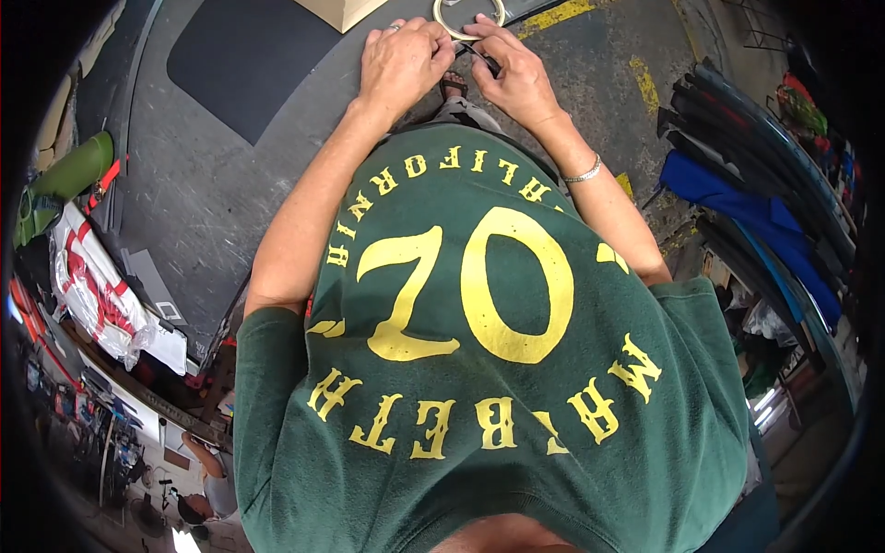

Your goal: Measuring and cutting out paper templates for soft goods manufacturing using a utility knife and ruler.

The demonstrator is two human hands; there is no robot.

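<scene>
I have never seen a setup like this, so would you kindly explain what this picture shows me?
There is no machine here: a person works with two bare hands. A wide camera worn on the head looks down, so the green shirt fills the middle and straight edges bend near the rim. Picture left is the person's left.

On the grey table lie a dark sheet and, at the top, a tan piece.

The right hand holds a small dark thing, too hidden to name. What the left hand holds is unclear. A pale ring shows by the fingertips.
</scene>
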